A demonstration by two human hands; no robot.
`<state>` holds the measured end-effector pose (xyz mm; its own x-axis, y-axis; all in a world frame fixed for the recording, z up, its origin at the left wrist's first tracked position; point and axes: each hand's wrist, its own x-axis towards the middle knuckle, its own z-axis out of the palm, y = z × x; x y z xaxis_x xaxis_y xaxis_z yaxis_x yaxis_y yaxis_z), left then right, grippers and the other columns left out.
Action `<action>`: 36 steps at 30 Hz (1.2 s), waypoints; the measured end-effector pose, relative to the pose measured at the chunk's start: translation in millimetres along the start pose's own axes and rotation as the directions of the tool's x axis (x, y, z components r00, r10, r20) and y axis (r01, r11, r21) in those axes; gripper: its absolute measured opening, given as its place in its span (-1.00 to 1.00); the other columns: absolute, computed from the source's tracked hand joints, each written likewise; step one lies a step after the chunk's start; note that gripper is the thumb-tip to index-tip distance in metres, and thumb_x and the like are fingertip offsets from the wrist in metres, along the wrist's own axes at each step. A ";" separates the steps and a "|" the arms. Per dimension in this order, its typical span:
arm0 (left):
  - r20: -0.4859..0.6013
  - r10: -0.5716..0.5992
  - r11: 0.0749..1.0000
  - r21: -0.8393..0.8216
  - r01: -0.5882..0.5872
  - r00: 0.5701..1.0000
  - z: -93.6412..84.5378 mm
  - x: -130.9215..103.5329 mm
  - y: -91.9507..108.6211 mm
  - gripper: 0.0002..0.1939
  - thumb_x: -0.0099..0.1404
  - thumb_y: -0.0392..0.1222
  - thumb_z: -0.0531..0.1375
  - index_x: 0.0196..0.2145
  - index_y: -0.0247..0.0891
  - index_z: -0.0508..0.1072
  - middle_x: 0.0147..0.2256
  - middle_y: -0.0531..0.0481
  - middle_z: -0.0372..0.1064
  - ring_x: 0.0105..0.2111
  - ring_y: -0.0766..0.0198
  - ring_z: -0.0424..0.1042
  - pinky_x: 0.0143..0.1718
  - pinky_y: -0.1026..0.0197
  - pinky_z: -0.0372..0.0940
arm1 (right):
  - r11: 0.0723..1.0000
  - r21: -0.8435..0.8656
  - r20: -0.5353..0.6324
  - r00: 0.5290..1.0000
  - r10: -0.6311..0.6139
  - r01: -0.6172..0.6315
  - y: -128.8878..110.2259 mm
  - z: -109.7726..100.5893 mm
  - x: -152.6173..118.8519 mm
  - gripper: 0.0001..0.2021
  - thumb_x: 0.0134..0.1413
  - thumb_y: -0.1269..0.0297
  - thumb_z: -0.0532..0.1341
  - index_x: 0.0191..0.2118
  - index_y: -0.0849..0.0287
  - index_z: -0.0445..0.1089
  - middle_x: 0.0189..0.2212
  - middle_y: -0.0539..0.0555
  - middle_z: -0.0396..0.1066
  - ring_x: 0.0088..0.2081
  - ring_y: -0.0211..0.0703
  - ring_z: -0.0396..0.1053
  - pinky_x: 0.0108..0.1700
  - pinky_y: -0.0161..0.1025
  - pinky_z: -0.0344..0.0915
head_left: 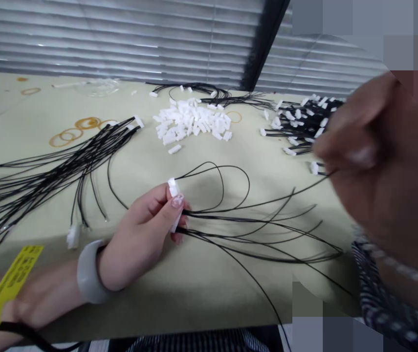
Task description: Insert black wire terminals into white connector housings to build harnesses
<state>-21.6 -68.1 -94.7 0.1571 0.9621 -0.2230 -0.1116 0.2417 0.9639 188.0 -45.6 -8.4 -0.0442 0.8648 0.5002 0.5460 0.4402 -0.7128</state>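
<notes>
Small white plastic connector housing point(173, 191) sat pinched in your left hand point(141, 234), thumb and fingertips closed narrow around it just above the pale green tabletop point(201, 288), with thin black wires point(260, 234) fanning out from it toward your right. You wore a grey bangle point(88, 272) on that wrist, and a yellow printed tag point(12, 281) lay beside your forearm. Your right hand point(373, 161), close to the camera and blurred, had its fingers curled tight, and one black wire ran up to the fingertips; it looked pinched there, though the blur made that a judgement. To seat a lead well, I'd say you needed the housing held steady and square and the one wire drawn clear of its neighbours before it went in.

Further left, a long bundle of black wires point(47, 171) sprawled across the table, some ending in white plugs point(73, 236). Beyond it lay several tan rubber bands point(75, 129). At the centre back sat a heap of loose white housings point(194, 122), and to the right of it a pile of finished black leads with white ends point(300, 122). The loose loops by your left hand were the likeliest snag. Grey window blinds point(121, 34) closed off the far side.
</notes>
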 end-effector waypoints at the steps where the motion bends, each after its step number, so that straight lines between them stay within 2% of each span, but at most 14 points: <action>1: 0.012 0.000 1.000 -0.012 0.000 1.000 -0.6 -0.4 -0.2 -0.79 0.20 -0.07 0.16 -0.47 -0.28 0.35 -0.59 0.10 0.22 -0.60 0.44 0.20 -0.63 0.44 0.21 | 1.000 0.006 0.063 0.998 -0.031 0.031 -2.1 3.5 -2.8 -0.79 0.20 0.26 -0.01 -0.16 -0.02 0.34 -0.23 -0.15 0.39 -0.38 -0.48 0.32 -0.44 -0.34 0.13; 3: 0.038 0.002 0.999 -0.037 -0.001 0.999 -1.6 -1.2 -0.3 -0.80 0.21 -0.09 0.15 -0.46 -0.27 0.35 -0.57 0.10 0.20 -0.57 0.43 0.20 -0.61 0.43 0.20 | 0.994 -0.013 0.239 0.966 -0.100 0.107 -3.6 11.1 -8.5 -0.94 0.07 0.38 0.17 -0.34 0.14 0.39 -0.48 -0.10 0.39 -0.50 -0.48 0.28 -0.48 -0.42 0.16; 4: 0.049 0.003 0.999 -0.043 0.000 0.999 -1.9 -1.6 -0.3 -0.80 0.21 -0.09 0.15 -0.46 -0.27 0.35 -0.55 0.10 0.20 -0.57 0.43 0.20 -0.61 0.43 0.20 | 0.989 -0.037 0.314 0.942 -0.122 0.140 -2.9 15.4 -11.2 -0.95 0.04 0.40 0.20 -0.41 0.18 0.39 -0.55 -0.10 0.36 -0.53 -0.47 0.25 -0.50 -0.44 0.15; 6: 0.066 -0.002 1.000 -0.028 0.004 0.998 -2.3 -2.6 0.2 -0.79 0.23 -0.08 0.13 -0.45 -0.27 0.34 -0.54 0.09 0.19 -0.56 0.43 0.20 -0.60 0.42 0.19 | 0.980 -0.093 0.381 0.916 -0.126 0.174 0.4 24.8 -15.3 -0.89 0.05 0.37 0.18 -0.45 0.21 0.40 -0.58 -0.10 0.35 -0.56 -0.47 0.20 -0.50 -0.44 0.11; 10: 0.120 0.010 0.999 0.032 -0.014 0.993 -2.3 -5.1 1.1 -0.77 0.27 -0.08 0.08 -0.45 -0.26 0.31 -0.55 0.11 0.18 -0.59 0.45 0.19 -0.59 0.40 0.17 | 0.960 -0.154 0.390 0.907 -0.157 0.232 8.1 40.9 -17.5 -0.85 0.08 0.39 0.14 -0.45 0.24 0.40 -0.58 -0.10 0.35 -0.57 -0.47 0.16 -0.48 -0.44 0.06; 14: 0.186 0.037 0.998 0.043 -0.046 0.982 -3.4 -6.1 -0.4 -0.76 0.30 -0.07 0.05 -0.44 -0.25 0.30 -0.56 0.12 0.17 -0.59 0.46 0.19 -0.59 0.41 0.16 | 0.957 -0.158 0.383 0.908 -0.169 0.244 10.2 48.2 -15.4 -0.84 0.07 0.41 0.13 -0.49 0.26 0.40 -0.61 -0.12 0.31 -0.59 -0.50 0.10 -0.50 -0.45 0.02; 24: 0.194 0.033 0.997 0.063 -0.046 0.980 -2.3 -6.1 0.2 -0.76 0.29 -0.04 0.06 -0.42 -0.25 0.29 -0.50 0.12 0.17 -0.57 0.48 0.21 -0.58 0.43 0.19 | 0.973 -0.129 0.453 0.885 -0.112 0.189 7.5 47.8 -13.3 -0.76 0.12 0.30 0.09 -0.49 0.26 0.38 -0.68 -0.11 0.21 -0.60 -0.47 0.04 -0.53 -0.41 -0.04; 31: 0.212 0.043 0.989 0.129 -0.072 0.976 -3.1 -7.2 2.9 -0.74 0.29 -0.03 0.04 -0.44 -0.25 0.28 -0.53 0.12 0.17 -0.58 0.45 0.21 -0.60 0.43 0.19 | 0.969 -0.128 0.443 0.887 -0.133 0.210 7.5 48.6 -12.7 -0.79 0.10 0.36 0.09 -0.51 0.27 0.35 -0.66 -0.10 0.24 -0.60 -0.47 0.06 -0.48 -0.41 -0.03; 36: 0.240 0.013 0.987 0.153 -0.051 0.971 -0.5 -9.1 7.1 -0.74 0.28 -0.05 0.06 -0.48 -0.26 0.26 -0.58 0.14 0.13 -0.61 0.48 0.14 -0.64 0.48 0.15 | 0.933 -0.158 0.515 0.833 -0.201 0.322 7.3 51.2 -12.5 -0.81 0.09 0.38 0.08 -0.45 0.28 0.38 -0.57 -0.06 0.31 -0.50 -0.43 0.16 -0.43 -0.40 -0.01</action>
<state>-24.3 -75.1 -85.9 0.3867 0.9066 -0.1689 0.0315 0.1700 0.9849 149.7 -40.8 -45.0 -0.5773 0.7568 0.3066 0.6274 0.6514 -0.4267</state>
